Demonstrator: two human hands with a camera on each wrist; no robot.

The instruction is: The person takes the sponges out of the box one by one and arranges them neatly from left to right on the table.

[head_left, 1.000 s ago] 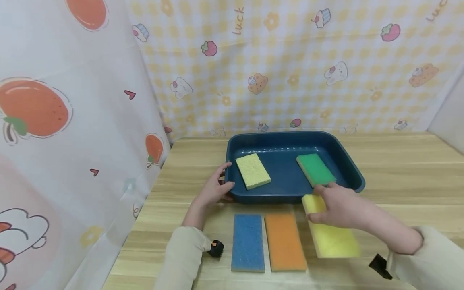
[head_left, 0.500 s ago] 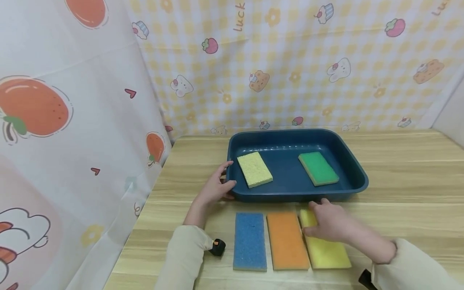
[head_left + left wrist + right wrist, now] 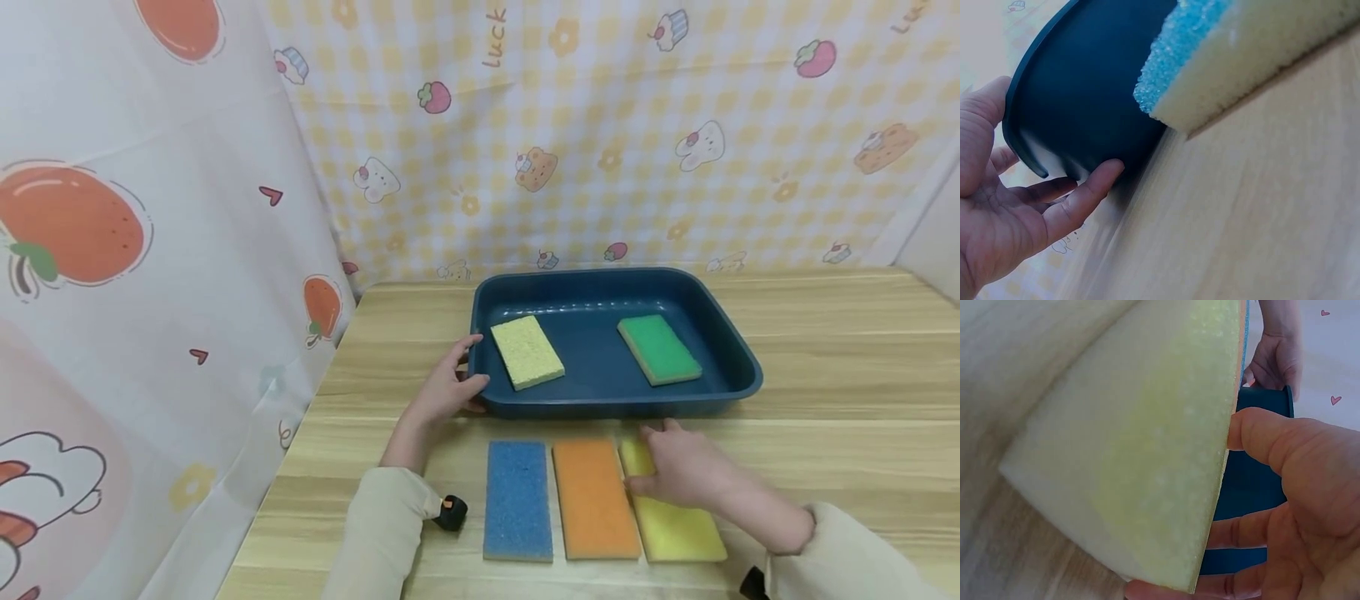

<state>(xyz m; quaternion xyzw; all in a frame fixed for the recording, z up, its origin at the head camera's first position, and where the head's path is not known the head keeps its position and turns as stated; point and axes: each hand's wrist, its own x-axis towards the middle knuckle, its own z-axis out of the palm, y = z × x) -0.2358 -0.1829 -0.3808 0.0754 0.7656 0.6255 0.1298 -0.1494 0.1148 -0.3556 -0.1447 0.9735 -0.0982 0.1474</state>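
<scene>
The yellow sponge [image 3: 682, 533] lies flat at the right end of a row on the table. My right hand [image 3: 686, 468] holds it near its far end, thumb [image 3: 1260, 434] at one long edge and fingers round the far edge. Beside it lie an orange sponge [image 3: 597, 500] and a blue sponge [image 3: 517, 500]. My left hand [image 3: 438, 390] grips the near left corner of a dark blue baking pan [image 3: 592, 358], with fingertips [image 3: 1109, 172] against the outer wall. Inside the pan are a pale yellow sponge [image 3: 527, 352] on the left and a green sponge [image 3: 660, 350] on the right.
The wooden table [image 3: 840, 358] runs back to a checked cloth [image 3: 600, 125] hanging right behind the pan. Another printed cloth [image 3: 187, 250] hangs along the left side. A small black device [image 3: 451, 512] sits at the left cuff.
The yellow sponge, raised and tilted a second ago, has come down with my right hand beside the orange one. My left hand stays at the pan.
</scene>
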